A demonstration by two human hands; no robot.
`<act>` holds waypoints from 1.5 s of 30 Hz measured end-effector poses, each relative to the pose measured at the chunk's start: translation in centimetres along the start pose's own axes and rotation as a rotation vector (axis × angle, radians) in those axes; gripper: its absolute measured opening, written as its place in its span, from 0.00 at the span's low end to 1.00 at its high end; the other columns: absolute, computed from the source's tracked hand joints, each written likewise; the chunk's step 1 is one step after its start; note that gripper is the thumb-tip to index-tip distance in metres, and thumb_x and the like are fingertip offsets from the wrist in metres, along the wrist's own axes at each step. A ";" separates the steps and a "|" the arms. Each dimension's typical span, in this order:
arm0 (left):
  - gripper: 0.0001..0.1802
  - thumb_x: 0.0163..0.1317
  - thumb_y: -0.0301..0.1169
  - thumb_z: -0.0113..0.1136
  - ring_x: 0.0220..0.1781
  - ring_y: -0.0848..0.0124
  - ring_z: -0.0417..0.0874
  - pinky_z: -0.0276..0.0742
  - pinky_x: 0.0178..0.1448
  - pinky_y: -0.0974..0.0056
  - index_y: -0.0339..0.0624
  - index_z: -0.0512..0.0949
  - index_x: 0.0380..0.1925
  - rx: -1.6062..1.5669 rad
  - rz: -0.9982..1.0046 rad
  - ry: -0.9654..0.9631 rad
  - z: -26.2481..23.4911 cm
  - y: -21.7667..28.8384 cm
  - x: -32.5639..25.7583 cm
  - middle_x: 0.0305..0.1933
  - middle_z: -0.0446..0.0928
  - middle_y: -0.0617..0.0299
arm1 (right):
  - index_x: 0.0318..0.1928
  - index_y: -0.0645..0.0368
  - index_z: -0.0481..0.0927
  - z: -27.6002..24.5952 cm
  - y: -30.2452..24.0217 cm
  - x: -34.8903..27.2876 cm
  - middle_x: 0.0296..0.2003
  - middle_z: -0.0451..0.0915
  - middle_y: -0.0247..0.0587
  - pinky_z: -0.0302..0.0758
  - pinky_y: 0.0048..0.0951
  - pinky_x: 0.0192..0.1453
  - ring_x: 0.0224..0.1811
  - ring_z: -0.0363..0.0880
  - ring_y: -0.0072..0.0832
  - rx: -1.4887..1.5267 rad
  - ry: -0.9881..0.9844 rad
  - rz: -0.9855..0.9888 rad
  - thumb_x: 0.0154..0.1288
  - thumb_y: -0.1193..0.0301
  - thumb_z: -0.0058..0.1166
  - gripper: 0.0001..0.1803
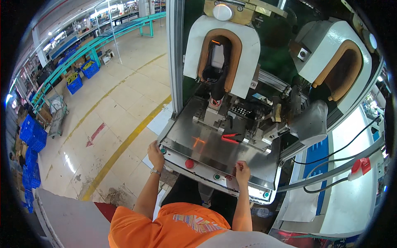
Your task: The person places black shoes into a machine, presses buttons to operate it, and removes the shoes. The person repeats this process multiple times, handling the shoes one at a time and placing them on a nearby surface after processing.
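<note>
I stand at a steel machine table (pixel 215 153) with a front control strip. My left hand (pixel 156 155) rests on the table's near left corner, beside a small green button (pixel 163 151). My right hand (pixel 242 171) rests on the front edge further right, fingers curled, close to a green button (pixel 216 177). A red round button (pixel 190 163) sits between my hands. A black shoe on a last (pixel 216 76) stands inside the left white arched hood (pixel 221 53). Red-handled pliers (pixel 230 138) lie on the table. Neither hand holds anything loose.
A second white arched hood (pixel 337 62) and a grey moulded part (pixel 311 124) stand to the right. Black cables (pixel 331 159) and a red-and-white plug (pixel 359 167) hang at right. A yellow floor line (pixel 124 144), blue crates (pixel 33 136) and green conveyor frames (pixel 99 43) lie to the left.
</note>
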State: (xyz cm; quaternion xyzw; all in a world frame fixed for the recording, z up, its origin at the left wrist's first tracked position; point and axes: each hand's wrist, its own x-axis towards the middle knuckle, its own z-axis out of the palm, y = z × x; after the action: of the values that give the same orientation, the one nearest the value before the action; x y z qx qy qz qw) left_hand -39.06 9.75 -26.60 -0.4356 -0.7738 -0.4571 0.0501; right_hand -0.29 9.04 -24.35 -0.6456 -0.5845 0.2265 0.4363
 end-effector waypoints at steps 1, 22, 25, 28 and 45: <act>0.12 0.59 0.26 0.48 0.48 0.55 0.74 0.68 0.52 0.57 0.43 0.74 0.43 -0.009 -0.005 -0.015 0.0 -0.1 -0.1 0.43 0.75 0.53 | 0.34 0.59 0.77 0.1 0.2 0.0 0.25 0.79 0.41 0.72 0.29 0.32 0.26 0.78 0.31 -0.006 -0.002 -0.006 0.57 0.75 0.54 0.04; 0.10 0.57 0.23 0.49 0.45 0.57 0.75 0.69 0.50 0.57 0.42 0.74 0.39 -0.091 -0.028 -0.006 0.0 -0.2 -0.2 0.42 0.76 0.55 | 0.34 0.59 0.77 0.3 0.2 0.0 0.24 0.79 0.40 0.73 0.28 0.32 0.26 0.79 0.30 -0.076 0.025 -0.092 0.56 0.76 0.52 0.04; 0.10 0.57 0.23 0.49 0.45 0.57 0.75 0.69 0.49 0.57 0.42 0.74 0.39 -0.077 -0.005 0.001 0.0 0.1 -0.2 0.42 0.76 0.56 | 0.34 0.58 0.77 0.2 0.3 0.0 0.25 0.79 0.41 0.73 0.30 0.32 0.26 0.79 0.33 -0.076 0.027 -0.096 0.56 0.75 0.53 0.04; 0.10 0.57 0.23 0.49 0.45 0.57 0.74 0.69 0.49 0.57 0.42 0.74 0.39 -0.075 -0.004 0.005 0.0 0.0 -0.2 0.42 0.76 0.56 | 0.33 0.57 0.78 0.2 -0.1 0.0 0.26 0.79 0.43 0.73 0.34 0.32 0.27 0.79 0.36 -0.071 0.026 -0.076 0.56 0.73 0.54 0.04; 0.08 0.58 0.24 0.48 0.45 0.57 0.75 0.69 0.49 0.57 0.42 0.74 0.37 -0.079 -0.005 0.003 -0.4 0.4 -0.1 0.41 0.76 0.55 | 0.33 0.60 0.78 0.3 0.3 0.1 0.24 0.79 0.40 0.73 0.28 0.31 0.24 0.78 0.30 -0.078 0.023 -0.099 0.55 0.76 0.53 0.04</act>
State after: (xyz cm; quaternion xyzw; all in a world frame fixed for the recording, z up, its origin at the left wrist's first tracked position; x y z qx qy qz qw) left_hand -38.81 9.44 -26.13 -0.4349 -0.7560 -0.4882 0.0328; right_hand -0.36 9.26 -24.71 -0.6351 -0.6190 0.1741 0.4280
